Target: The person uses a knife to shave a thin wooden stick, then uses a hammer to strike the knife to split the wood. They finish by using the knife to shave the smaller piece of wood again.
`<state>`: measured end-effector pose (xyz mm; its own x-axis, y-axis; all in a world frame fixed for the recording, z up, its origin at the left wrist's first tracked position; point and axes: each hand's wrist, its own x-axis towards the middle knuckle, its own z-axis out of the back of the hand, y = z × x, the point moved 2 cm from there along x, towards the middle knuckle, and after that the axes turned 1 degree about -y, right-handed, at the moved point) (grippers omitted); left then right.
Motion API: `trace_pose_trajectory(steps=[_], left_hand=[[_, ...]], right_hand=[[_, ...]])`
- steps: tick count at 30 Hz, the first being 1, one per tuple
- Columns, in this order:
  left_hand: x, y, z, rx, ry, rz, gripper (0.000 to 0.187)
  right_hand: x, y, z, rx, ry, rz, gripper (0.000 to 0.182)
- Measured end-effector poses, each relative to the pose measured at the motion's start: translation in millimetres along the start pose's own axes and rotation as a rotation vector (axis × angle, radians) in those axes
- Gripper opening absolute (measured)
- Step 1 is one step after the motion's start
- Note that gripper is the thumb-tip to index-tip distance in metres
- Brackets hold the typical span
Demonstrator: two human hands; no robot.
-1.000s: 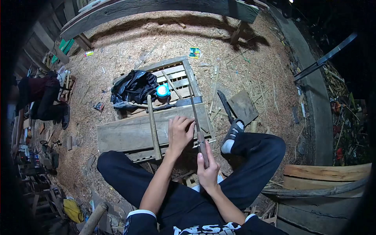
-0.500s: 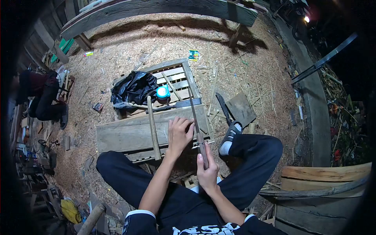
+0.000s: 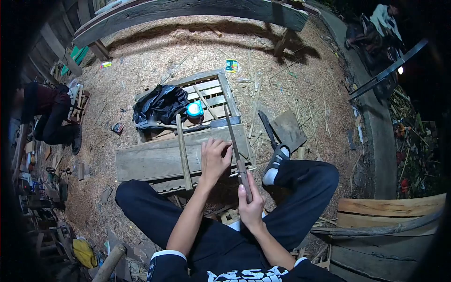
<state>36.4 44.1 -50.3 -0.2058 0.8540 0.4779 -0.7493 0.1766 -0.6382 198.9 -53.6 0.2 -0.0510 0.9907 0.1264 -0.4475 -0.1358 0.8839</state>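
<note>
My right hand (image 3: 251,204) is wrapped round the wooden handle of a long knife (image 3: 233,136), its narrow dark blade pointing away from me. Beside the blade, my left hand (image 3: 215,160) has its fingers curled together; what they hold, if anything, is too small to make out. Both hands are above a low wooden slatted bench (image 3: 145,162). A wooden stick (image 3: 183,152) lies across it, left of my left hand. Farther back on the bench are a black plastic bag (image 3: 162,105), a round blue-rimmed object (image 3: 194,109) and another bladed tool (image 3: 224,122).
By my right foot lie a dark blade-like tool (image 3: 268,129) and a flat board (image 3: 289,131). A long timber beam (image 3: 188,16) spans the back. Shavings cover the ground. A person (image 3: 54,113) is at the left; another, on a motorbike (image 3: 371,40), is at the upper right.
The motorbike and its rider have come into clearer view at the upper right, the light shifting downward and right. My hands and the knife have barely moved.
</note>
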Motion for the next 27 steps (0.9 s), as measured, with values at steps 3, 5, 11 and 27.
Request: trace_pose_trajectory(steps=[3,5,11,27], left_hand=[[-0.5,0.6,3.7,0.009,-0.008,-0.007,0.011],[0.5,0.5,3.5,0.026,0.004,-0.004,0.011],[0.3,-0.1,2.7,0.019,0.012,0.005,0.011],[-0.7,4.1,-2.8,0.021,0.018,0.11,0.012]], right_hand=[[1.1,1.5,-1.4,0.005,-0.001,0.005,0.053],[-1.8,4.2,2.9,0.019,0.025,-0.03,0.053],[2.3,2.6,-1.6,-0.031,0.0,0.04,0.052],[-1.7,6.4,-1.9,-0.032,0.035,0.016,0.053]])
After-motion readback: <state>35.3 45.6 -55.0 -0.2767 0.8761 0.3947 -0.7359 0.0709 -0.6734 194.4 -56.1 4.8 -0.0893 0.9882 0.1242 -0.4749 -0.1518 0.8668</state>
